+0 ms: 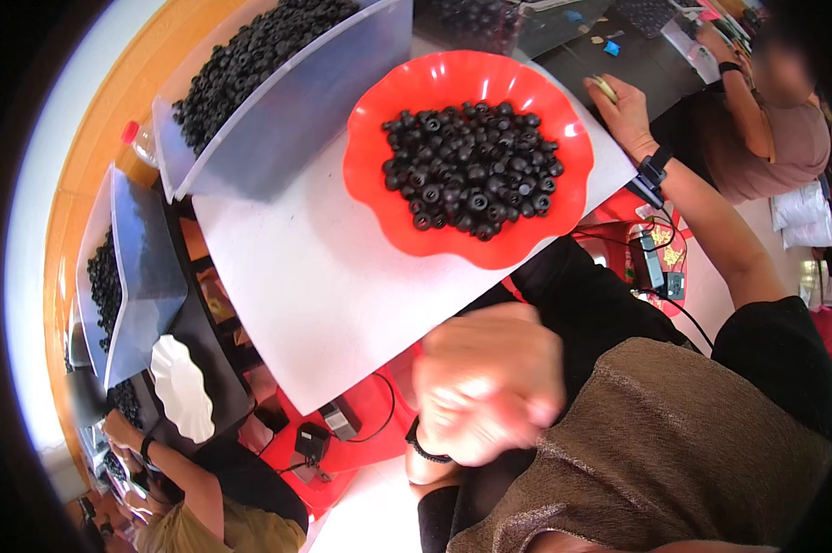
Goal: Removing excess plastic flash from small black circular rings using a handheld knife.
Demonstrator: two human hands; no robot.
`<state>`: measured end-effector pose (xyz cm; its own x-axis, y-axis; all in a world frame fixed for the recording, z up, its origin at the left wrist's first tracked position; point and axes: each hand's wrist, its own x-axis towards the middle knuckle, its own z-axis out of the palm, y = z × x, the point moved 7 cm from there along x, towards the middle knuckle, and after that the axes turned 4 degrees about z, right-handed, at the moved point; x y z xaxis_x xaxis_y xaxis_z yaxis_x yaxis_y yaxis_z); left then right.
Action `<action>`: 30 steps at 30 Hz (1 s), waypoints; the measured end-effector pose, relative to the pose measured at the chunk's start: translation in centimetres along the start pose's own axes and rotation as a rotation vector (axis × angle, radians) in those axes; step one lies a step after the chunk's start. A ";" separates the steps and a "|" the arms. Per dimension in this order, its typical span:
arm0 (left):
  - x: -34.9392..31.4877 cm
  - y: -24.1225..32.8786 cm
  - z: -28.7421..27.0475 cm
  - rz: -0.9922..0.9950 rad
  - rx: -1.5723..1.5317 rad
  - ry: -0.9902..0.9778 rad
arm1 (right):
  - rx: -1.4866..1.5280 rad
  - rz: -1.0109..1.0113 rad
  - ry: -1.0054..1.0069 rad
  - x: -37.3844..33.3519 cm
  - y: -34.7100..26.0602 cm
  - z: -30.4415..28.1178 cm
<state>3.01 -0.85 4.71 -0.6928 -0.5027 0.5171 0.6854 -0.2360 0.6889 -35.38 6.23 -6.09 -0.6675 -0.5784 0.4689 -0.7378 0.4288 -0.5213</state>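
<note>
Head view: hands (488,382), left one blurred

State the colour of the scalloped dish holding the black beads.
Scalloped dish: plain bright red, best seen in the head view.

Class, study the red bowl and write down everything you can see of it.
The red bowl is wide and glossy, apparently plastic, with a wavy, scalloped rim and bright reflections on its wall. It sits upright on the white table, near a corner, and holds a heap of small, round black pieces, some showing holes. They cover much of its floor, leaving a red margin. Neither the left hand nor the right hand appears to touch it. Its underside is hidden.
</note>
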 end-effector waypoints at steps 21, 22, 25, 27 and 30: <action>1.3 -0.4 15.4 -0.238 -0.546 -0.497 | 0.034 0.016 0.045 -0.4 -0.2 -0.3; 1.1 -1.0 15.6 -0.246 -0.499 -0.569 | 0.040 0.012 0.052 -0.4 -0.2 -0.3; 0.1 -1.3 16.4 -0.241 -0.334 -0.739 | 0.028 -0.022 0.078 -0.4 -0.4 -0.2; -0.6 -1.3 16.6 -0.205 -0.228 -0.799 | 0.016 -0.013 0.081 -0.4 -0.3 -0.1; -0.8 -1.2 15.8 -0.152 -0.101 -0.798 | 0.008 -0.038 0.109 -0.4 -0.4 -0.4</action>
<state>-0.80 12.98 11.54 -0.7049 0.2754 0.6537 0.5613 -0.3470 0.7514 -34.83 6.55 -5.82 -0.6460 -0.5152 0.5632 -0.7625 0.4018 -0.5071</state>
